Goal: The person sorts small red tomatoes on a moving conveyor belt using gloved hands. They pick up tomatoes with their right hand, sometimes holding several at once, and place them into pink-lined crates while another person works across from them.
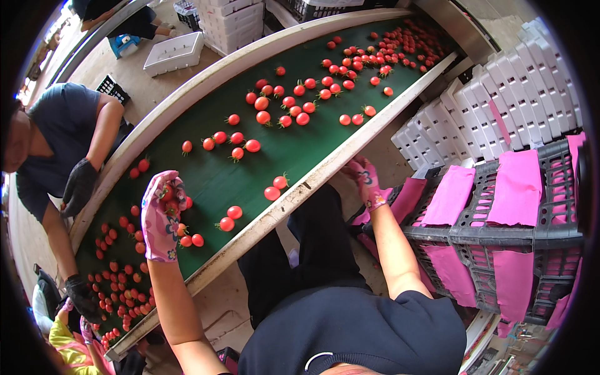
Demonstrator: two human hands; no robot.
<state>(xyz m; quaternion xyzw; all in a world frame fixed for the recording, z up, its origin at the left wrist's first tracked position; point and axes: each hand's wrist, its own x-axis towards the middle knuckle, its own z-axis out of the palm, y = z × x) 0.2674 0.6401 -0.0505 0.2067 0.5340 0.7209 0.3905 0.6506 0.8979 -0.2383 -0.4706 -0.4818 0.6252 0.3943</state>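
Small red tomatoes (263, 117) with green stems lie scattered over a dark green conveyor belt (212, 178). My left hand (164, 215), in a pink flowered glove, reaches over the belt with its fingers curled around a few tomatoes (167, 192). Two more tomatoes (197, 240) rest on the belt just beside that hand. Past the belt's near rail (304, 186), my right hand (365, 179) wears a matching glove. Its fingers are loosely bent and apart, and nothing shows in them.
Black crates (500, 234) lined with pink sheets stand at my right, below stacked white crates (494, 103). Across the belt, a person in dark gloves (80, 184) reaches in. Another person in yellow (65, 344) is at lower left. A white tray (175, 53) lies beyond.
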